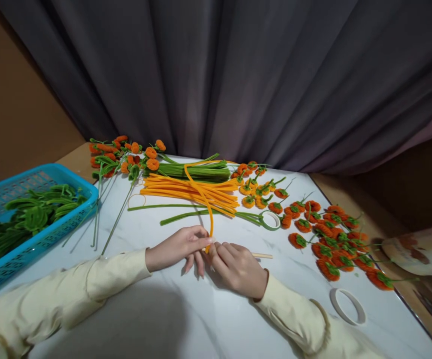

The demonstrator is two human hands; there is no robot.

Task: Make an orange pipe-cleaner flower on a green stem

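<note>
My left hand [186,247] pinches the lower end of a yellow-orange fuzzy stem [209,214] between thumb and finger, its other fingers hanging loosely. Against it, my right hand [234,267] is closed on the same end, fingers curled. From the fingertips the stem arches up and back over the pile of yellow-orange stems [163,188]. A thin pale stick [263,256] shows beyond my right hand; whether the hand holds it I cannot tell. Two loose green stems [178,217] lie just behind my hands, near a roll of green tape [270,220].
A blue basket [51,224] of green pieces stands at the left. Behind lie green stems [201,171] and orange flowers [152,152]. More flowers [328,269] spread at the right, near a white ring [347,306] and a printed cup [421,249]. A grey curtain [216,75] hangs behind.
</note>
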